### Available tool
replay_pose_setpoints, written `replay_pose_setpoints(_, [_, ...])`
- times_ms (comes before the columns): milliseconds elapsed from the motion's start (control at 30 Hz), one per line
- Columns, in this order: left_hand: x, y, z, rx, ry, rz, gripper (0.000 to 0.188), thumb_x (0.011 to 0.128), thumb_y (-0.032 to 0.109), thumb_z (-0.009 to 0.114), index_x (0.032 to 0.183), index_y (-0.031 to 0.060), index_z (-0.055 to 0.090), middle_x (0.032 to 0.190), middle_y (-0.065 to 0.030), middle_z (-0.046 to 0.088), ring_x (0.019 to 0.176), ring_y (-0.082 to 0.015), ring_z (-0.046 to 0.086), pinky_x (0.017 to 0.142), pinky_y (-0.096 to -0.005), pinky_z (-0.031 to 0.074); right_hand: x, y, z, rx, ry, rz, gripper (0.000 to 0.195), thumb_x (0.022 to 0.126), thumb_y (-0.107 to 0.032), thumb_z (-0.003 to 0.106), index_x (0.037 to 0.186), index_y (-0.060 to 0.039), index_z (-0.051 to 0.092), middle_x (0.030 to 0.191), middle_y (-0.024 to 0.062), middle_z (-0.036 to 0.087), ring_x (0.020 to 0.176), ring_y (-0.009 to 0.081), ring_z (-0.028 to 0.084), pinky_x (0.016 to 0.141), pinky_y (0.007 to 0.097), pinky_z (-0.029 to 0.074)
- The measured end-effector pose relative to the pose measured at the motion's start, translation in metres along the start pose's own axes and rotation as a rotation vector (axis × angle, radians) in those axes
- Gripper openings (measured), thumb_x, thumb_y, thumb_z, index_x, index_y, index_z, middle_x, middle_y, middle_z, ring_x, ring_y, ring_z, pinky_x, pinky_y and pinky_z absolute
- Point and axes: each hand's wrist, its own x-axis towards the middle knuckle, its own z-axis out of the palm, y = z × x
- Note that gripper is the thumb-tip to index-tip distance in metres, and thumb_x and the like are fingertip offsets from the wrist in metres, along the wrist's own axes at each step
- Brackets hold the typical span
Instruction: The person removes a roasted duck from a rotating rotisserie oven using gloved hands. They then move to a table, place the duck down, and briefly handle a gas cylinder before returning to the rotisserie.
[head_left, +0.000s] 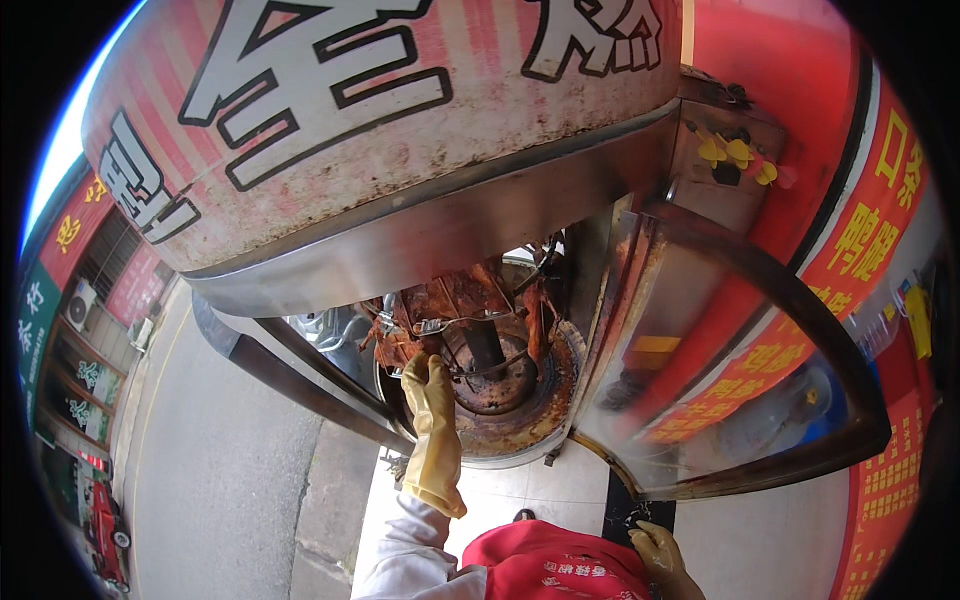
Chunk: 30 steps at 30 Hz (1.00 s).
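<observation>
My left hand, in a yellow rubber glove, reaches up into a round metal rotisserie oven. Its fingertips are at the lower edge of the browned roast meat, against a small dark piece; whether they pinch it is unclear. A wire rack with a metal clip spans the meat, around a dark central post. Below lies the rusty, stained oven floor. Low on the right, beside my red apron, hangs my gloved right hand, fingers loosely bent, with nothing visible in them.
A curved glass door with a dark frame stands swung out on the right. Another dark door frame juts out left. The oven's steel rim overhangs the opening. A road runs along the left; a red sign wall is at right.
</observation>
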Motion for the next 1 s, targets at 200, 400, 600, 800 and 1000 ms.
replay_pose_setpoints(200, [-0.007,-0.017,0.006,-0.164,-0.058,0.051,0.034,0.107,0.022,0.078,0.131,0.0008,0.069,0.116,-0.0089,0.075,0.101,-0.0171,0.07,0.094,-0.0319,0.056,-0.06,0.159,-0.05,0.134,0.392,0.283,0.046,0.102,-0.024,0.072,0.136,0.0063,0.07,0.117,0.0187,0.077,0.103,0.0259,0.075,0.091,0.0374,0.06])
replay_pose_setpoints(400, [-0.049,0.034,0.03,-0.022,-0.297,0.222,0.044,0.108,0.026,0.077,0.137,-0.0063,0.068,0.13,-0.0161,0.074,0.118,-0.0219,0.071,0.106,-0.0351,0.056,-0.124,0.318,-0.088,-0.454,0.159,0.369,0.04,0.106,-0.034,0.068,0.134,-0.0052,0.075,0.123,0.0146,0.079,0.111,0.0283,0.074,0.096,0.0408,0.06])
replay_pose_setpoints(600, [-0.019,0.014,0.048,-0.184,-0.293,0.149,0.049,0.108,0.02,0.075,0.149,-0.0031,0.063,0.148,-0.0218,0.064,0.135,-0.0313,0.066,0.114,-0.0377,0.053,-0.112,0.337,-0.102,-0.608,-0.021,0.173,0.035,0.11,-0.039,0.065,0.129,-0.0129,0.077,0.121,0.0105,0.08,0.107,0.0281,0.074,0.09,0.0431,0.06])
replay_pose_setpoints(800, [-0.019,-0.009,0.015,0.034,-0.107,0.267,0.054,0.109,0.023,0.074,0.155,-0.0012,0.057,0.149,-0.023,0.063,0.131,-0.0346,0.068,0.115,-0.0411,0.052,-0.076,0.243,-0.1,-0.252,0.081,-0.015,0.035,0.112,-0.043,0.058,0.108,-0.0149,0.079,0.094,0.0093,0.079,0.082,0.0318,0.069,0.071,0.0495,0.056])
replay_pose_setpoints(1000, [-0.035,0.003,-0.015,0.217,0.048,0.349,0.07,0.105,0.026,0.08,0.164,0.0037,0.049,0.159,-0.0288,0.054,0.142,-0.0422,0.059,0.12,-0.0468,0.047,-0.043,0.209,-0.081,0.356,0.384,0.544,0.03,0.102,-0.018,0.072,0.12,0.0058,0.072,0.102,0.017,0.075,0.081,0.0214,0.072,0.067,0.0339,0.058])
